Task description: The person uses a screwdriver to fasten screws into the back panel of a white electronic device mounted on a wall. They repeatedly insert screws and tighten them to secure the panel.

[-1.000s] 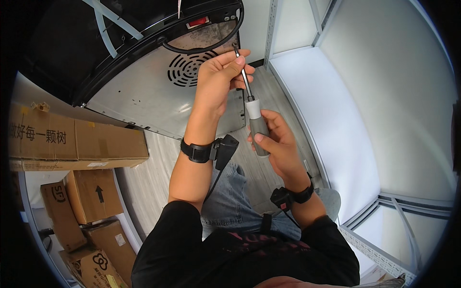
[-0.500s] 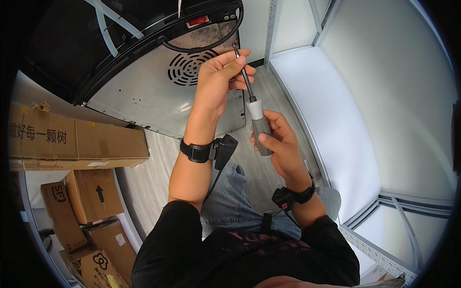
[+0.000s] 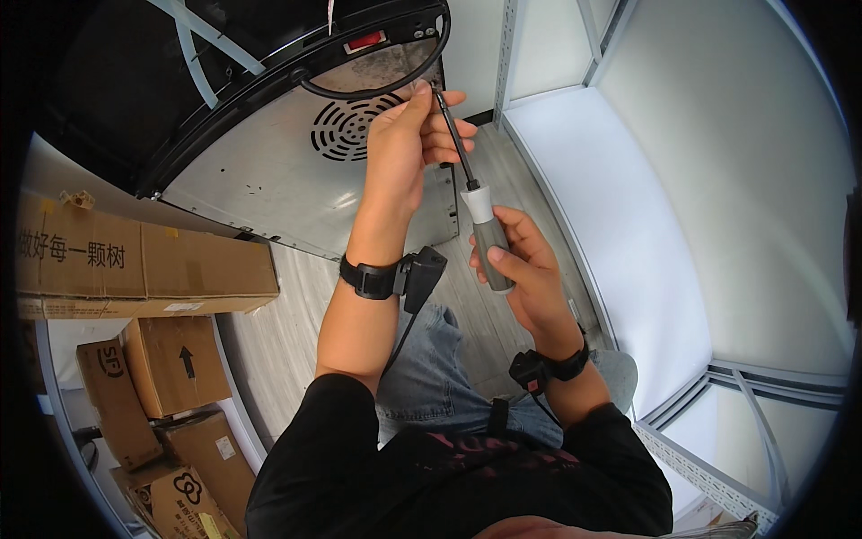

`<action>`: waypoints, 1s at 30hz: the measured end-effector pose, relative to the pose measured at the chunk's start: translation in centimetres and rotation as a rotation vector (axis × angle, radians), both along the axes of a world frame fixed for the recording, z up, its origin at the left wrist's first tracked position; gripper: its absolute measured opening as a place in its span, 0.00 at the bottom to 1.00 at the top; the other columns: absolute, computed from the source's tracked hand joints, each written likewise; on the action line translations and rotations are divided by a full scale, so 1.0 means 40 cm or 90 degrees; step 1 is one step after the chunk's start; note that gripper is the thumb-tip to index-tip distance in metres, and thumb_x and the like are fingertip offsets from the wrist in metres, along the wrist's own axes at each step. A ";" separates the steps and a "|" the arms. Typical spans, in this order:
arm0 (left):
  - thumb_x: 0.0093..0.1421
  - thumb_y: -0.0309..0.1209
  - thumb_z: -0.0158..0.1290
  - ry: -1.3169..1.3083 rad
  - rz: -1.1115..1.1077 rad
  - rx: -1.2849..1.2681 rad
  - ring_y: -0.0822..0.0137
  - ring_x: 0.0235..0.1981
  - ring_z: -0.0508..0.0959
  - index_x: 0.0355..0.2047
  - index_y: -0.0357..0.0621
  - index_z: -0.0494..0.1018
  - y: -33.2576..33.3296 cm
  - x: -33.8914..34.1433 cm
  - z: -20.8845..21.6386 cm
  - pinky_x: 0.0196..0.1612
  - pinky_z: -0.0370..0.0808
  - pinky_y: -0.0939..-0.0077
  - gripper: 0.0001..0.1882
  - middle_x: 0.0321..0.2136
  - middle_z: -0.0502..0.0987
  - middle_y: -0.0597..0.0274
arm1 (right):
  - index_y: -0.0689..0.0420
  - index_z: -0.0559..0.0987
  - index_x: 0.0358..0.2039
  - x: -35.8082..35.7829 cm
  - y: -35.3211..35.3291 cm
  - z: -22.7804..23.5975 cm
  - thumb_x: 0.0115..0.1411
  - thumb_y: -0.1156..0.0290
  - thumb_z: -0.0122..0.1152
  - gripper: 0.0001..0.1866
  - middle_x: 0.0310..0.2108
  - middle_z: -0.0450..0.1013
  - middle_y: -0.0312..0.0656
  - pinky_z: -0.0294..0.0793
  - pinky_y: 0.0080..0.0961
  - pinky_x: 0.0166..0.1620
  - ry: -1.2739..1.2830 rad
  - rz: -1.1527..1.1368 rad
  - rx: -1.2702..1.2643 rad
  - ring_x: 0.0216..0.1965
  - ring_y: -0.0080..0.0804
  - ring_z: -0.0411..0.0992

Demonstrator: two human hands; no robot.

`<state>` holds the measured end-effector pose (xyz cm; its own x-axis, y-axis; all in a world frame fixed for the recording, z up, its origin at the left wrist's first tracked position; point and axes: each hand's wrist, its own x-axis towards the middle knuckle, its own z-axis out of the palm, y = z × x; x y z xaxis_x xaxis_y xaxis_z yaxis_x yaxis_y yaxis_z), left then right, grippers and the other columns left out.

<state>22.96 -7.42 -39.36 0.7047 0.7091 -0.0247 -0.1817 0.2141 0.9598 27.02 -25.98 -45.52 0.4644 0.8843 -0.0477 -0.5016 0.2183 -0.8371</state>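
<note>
My right hand (image 3: pixel 530 274) is closed round the grey and white handle of a screwdriver (image 3: pixel 490 242). Its dark shaft slants up to the left, the tip at the right edge of a metal panel (image 3: pixel 269 171), just under a black cable (image 3: pixel 364 92). My left hand (image 3: pixel 401 135) is beside the shaft with its fingers apart. The thumb reaches up to the panel near the tip, while the other fingers stretch out behind the shaft. Whether a screw sits at the tip is too small to tell. A round slotted vent (image 3: pixel 339 130) is partly covered by my left hand.
Above the panel is a curved black housing (image 3: pixel 99 99) with a red rocker switch (image 3: pixel 365 41) and pale crossed straps (image 3: pixel 199 54). Cardboard boxes (image 3: pixel 206 269) stand to the left, several more on a shelf below. White metal-framed shelving (image 3: pixel 611 207) runs along the right.
My left thumb has come off the shaft and moved up and left toward the tip; the fingers have spread slightly. The screwdriver has barely moved, and my right hand keeps its grip.
</note>
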 end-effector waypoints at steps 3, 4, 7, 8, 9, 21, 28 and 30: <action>0.66 0.42 0.39 0.012 0.025 0.000 0.70 0.23 0.79 0.40 0.36 0.75 -0.001 0.006 0.004 0.25 0.72 0.84 0.22 0.23 0.79 0.58 | 0.61 0.62 0.56 0.001 0.000 0.002 0.58 0.76 0.51 0.24 0.41 0.69 0.45 0.69 0.25 0.36 -0.008 -0.001 -0.003 0.37 0.28 0.70; 0.66 0.42 0.40 0.010 0.032 -0.001 0.70 0.23 0.79 0.39 0.36 0.75 -0.002 0.010 0.005 0.25 0.72 0.84 0.21 0.23 0.79 0.58 | 0.61 0.62 0.56 0.002 0.000 0.003 0.58 0.76 0.51 0.24 0.41 0.69 0.45 0.69 0.25 0.36 -0.011 0.000 -0.001 0.36 0.28 0.70; 0.65 0.40 0.41 0.000 0.048 -0.007 0.70 0.22 0.79 0.39 0.36 0.76 -0.006 0.017 0.007 0.26 0.71 0.83 0.20 0.22 0.79 0.59 | 0.62 0.62 0.56 0.007 -0.002 0.002 0.58 0.76 0.51 0.24 0.41 0.70 0.45 0.68 0.25 0.36 -0.016 -0.001 0.003 0.36 0.28 0.70; 0.65 0.40 0.42 -0.004 0.053 -0.010 0.70 0.22 0.79 0.39 0.36 0.76 -0.007 0.020 0.008 0.26 0.71 0.83 0.20 0.22 0.79 0.59 | 0.62 0.63 0.55 0.008 -0.003 0.002 0.58 0.76 0.51 0.24 0.41 0.70 0.45 0.68 0.25 0.36 -0.015 -0.003 0.005 0.36 0.28 0.70; 0.64 0.40 0.42 -0.006 0.057 -0.005 0.70 0.23 0.79 0.39 0.36 0.76 -0.008 0.021 0.009 0.26 0.71 0.83 0.19 0.22 0.79 0.59 | 0.62 0.63 0.55 0.008 -0.003 0.002 0.58 0.76 0.51 0.24 0.41 0.70 0.45 0.68 0.25 0.36 -0.014 -0.003 0.007 0.36 0.28 0.70; 0.63 0.36 0.44 -0.081 0.019 0.020 0.68 0.24 0.75 0.40 0.32 0.75 -0.037 0.036 -0.008 0.30 0.71 0.79 0.18 0.24 0.77 0.58 | 0.62 0.64 0.55 0.013 -0.049 -0.009 0.56 0.75 0.51 0.24 0.40 0.70 0.45 0.68 0.24 0.35 0.030 -0.025 0.002 0.35 0.29 0.70; 0.62 0.34 0.46 -0.104 -0.063 -0.013 0.69 0.25 0.74 0.44 0.31 0.72 -0.132 0.124 -0.048 0.28 0.69 0.81 0.18 0.23 0.76 0.59 | 0.62 0.65 0.53 0.054 -0.152 -0.052 0.55 0.76 0.50 0.23 0.39 0.70 0.45 0.67 0.23 0.33 0.054 -0.094 0.011 0.34 0.29 0.69; 0.62 0.33 0.45 -0.110 -0.095 -0.001 0.69 0.27 0.74 0.44 0.32 0.72 -0.147 0.153 -0.067 0.30 0.69 0.80 0.16 0.25 0.76 0.58 | 0.62 0.65 0.52 0.068 -0.173 -0.058 0.55 0.76 0.50 0.22 0.39 0.70 0.45 0.67 0.22 0.33 0.051 -0.123 -0.012 0.34 0.28 0.69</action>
